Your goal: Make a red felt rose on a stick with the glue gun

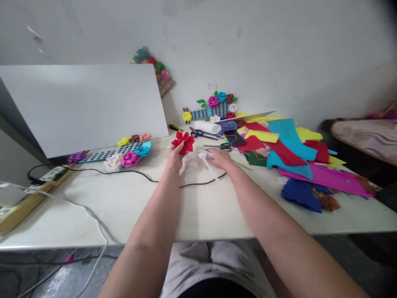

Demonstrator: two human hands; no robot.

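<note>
A red paper flower (pixel 183 142) is held up by its underside in my left hand (pixel 176 156), fingers closed behind the petals. Just to the right, my right hand (pixel 219 158) is wrapped around a white glue gun (pixel 203 155) close to the tabletop. A pale glue stick (pixel 212 169) pokes out of the gun toward me. Part of the gun is hidden by my fingers. Black-handled scissors (pixel 221 146) lie just beyond my right hand, and a second, dark blue-handled pair (pixel 197 133) lies behind the flower.
Colored crepe paper (pixel 285 145) is heaped on the right. A flower-decorated woven piece (pixel 114 153) lies at left; another (pixel 211 110) leans on the wall. A black cord (pixel 102 170) crosses the table (pixel 204 211) from a power strip (pixel 34 194). A white board (pixel 83 107) stands behind.
</note>
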